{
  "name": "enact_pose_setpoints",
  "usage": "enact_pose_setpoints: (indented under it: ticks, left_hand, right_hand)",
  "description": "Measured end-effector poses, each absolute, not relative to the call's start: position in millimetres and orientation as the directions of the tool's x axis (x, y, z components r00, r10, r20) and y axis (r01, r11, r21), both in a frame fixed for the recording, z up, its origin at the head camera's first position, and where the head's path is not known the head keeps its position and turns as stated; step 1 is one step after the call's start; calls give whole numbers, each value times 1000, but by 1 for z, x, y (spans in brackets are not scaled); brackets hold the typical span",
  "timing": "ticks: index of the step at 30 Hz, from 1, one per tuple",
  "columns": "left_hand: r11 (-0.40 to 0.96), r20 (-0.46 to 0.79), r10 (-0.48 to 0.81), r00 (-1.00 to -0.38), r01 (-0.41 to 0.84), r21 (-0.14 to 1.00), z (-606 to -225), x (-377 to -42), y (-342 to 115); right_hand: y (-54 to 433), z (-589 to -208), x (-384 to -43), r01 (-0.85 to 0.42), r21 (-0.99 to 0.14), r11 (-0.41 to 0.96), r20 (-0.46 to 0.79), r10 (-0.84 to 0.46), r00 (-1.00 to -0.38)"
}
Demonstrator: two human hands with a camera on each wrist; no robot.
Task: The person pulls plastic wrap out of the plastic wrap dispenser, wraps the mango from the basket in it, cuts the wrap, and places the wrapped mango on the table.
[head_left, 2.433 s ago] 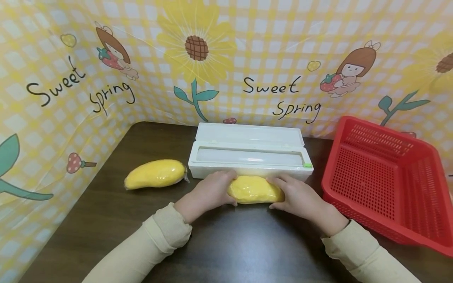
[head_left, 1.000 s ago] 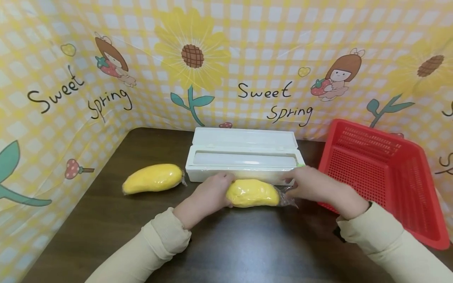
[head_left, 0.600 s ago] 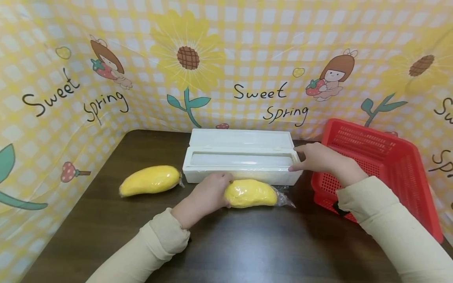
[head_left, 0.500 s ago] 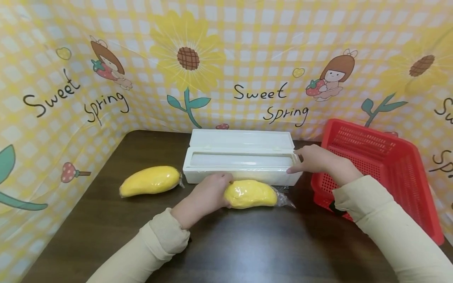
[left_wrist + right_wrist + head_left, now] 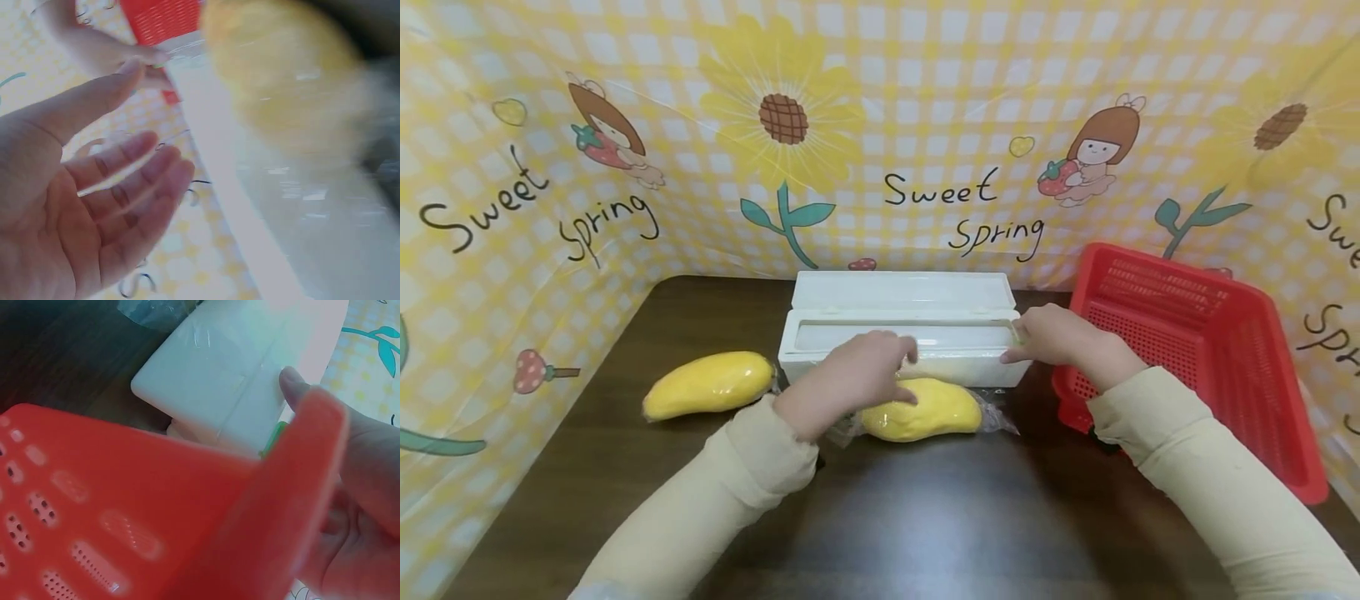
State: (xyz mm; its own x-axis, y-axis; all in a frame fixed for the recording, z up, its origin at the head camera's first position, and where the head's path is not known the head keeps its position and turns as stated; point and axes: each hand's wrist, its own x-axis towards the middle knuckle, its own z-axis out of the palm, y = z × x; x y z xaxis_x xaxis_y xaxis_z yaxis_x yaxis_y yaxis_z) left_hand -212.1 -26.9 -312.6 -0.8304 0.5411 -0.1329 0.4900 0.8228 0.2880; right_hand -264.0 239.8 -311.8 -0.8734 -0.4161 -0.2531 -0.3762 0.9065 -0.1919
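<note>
A plump, mango-shaped yellow fruit point(image 5: 928, 412) lies on the table in front of the white cling film box point(image 5: 970, 371), wrapped in clear film with loose film at both ends. My left hand point(image 5: 861, 375) is over its left end, thumb and fingers spread, holding nothing; the left wrist view shows the open palm. At the right end of the box my right hand point(image 5: 1056, 337) grips with thumb in front and fingers behind, beside the green cutter slider point(image 5: 275, 439). A second wrapped yellow fruit point(image 5: 711, 385) lies further left.
The box's lid point(image 5: 902, 290) stands raised at the back, and a film roll point(image 5: 955, 336) shows inside. A red perforated basket point(image 5: 1273, 367) stands at the right, close by my right forearm. Checked cloth point(image 5: 955, 92) hangs behind the dark table point(image 5: 917, 517).
My right hand has let go of the film at the fruit's right end and moved to the box's right end. My left hand has released the fruit, lifted and spread its fingers.
</note>
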Motion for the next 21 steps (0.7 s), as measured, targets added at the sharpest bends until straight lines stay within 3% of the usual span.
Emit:
enact_pose_setpoints:
  ticks: [5,9,21]
  left_hand:
    - [715,-125,670,-732,591,374,-288,-245,11]
    - [638,-95,739,-667,647,417,-296,-270,46]
    - [624,4,733,-680,676,393,-333,-293,100]
  right_hand:
    - [240,-315,-266,-369,-196,908,-246,-410,-878]
    - [241,-318,-266,-389,-188,902,-231,-425,-875]
    - [240,-317,-261,-292,-237,927,-240,-347,-907]
